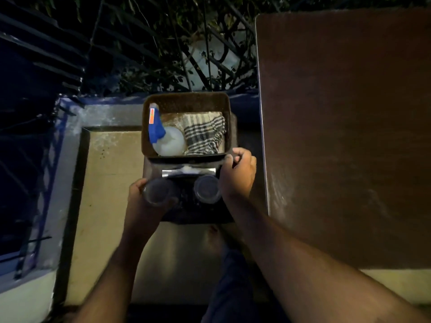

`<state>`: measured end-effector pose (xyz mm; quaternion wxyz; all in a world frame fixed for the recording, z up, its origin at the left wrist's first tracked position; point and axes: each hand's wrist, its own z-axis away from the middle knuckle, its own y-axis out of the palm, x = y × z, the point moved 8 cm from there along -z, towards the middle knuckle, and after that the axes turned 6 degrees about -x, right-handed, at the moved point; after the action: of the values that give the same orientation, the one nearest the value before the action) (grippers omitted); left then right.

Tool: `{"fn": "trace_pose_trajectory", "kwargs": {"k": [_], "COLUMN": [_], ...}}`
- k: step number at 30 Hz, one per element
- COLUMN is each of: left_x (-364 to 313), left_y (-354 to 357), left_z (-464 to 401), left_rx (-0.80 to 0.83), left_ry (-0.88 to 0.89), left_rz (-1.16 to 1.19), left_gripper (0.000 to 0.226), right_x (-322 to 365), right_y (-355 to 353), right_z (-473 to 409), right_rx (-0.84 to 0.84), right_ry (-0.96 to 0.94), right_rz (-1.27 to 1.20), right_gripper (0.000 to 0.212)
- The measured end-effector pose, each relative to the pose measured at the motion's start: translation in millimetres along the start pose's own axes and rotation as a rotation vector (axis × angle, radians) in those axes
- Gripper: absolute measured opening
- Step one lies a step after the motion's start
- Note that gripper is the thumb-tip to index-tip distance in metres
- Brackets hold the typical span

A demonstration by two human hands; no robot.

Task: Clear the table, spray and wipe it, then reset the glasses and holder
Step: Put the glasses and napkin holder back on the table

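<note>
The clear round drinking glass stands upright, mouth up and long axis vertical, on the dark stool left of its twin glass. My left hand curls around it; lifting it well means rising straight and level. My right hand pinches the brown plastic basket rim, steadying it
</note>
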<state>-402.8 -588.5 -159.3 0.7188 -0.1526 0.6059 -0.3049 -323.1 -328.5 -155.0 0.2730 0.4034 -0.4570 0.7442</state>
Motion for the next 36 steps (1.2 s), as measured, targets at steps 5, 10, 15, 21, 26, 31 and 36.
{"fn": "trace_pose_trajectory", "kwargs": {"k": [5, 10, 15, 21, 26, 31, 36], "left_x": [11, 26, 49, 68, 76, 68, 25], "left_y": [7, 9, 13, 18, 25, 16, -9], "left_z": [2, -1, -2, 0, -5, -4, 14], "left_rx": [0.028, -0.046, -0.086, -0.171, -0.186, -0.238, -0.297], "left_ry": [-0.051, -0.045, -0.091, -0.172, -0.199, -0.161, -0.145], "left_rz": [0.118, 0.071, 0.09, 0.161, 0.154, 0.055, 0.068], "left_gripper": [0.086, 0.102, 0.108, 0.111, 0.107, 0.091, 0.084], "right_x": [-28, -46, -65, -83, -87, -85, -45], "right_y": [-7, 3, 26, 39, 49, 47, 22], "right_z": [16, 42, 59, 52, 46, 45, 57], "right_rx": [0.027, 0.194, 0.345, 0.331, 0.349, 0.329, 0.363], "right_ry": [0.044, 0.016, -0.069, -0.096, -0.116, -0.107, -0.216], "right_rz": [0.018, 0.028, 0.043, 0.121, 0.139, 0.195, 0.213], "right_gripper": [0.02, 0.048, 0.096, 0.097, 0.106, 0.085, 0.077]}}
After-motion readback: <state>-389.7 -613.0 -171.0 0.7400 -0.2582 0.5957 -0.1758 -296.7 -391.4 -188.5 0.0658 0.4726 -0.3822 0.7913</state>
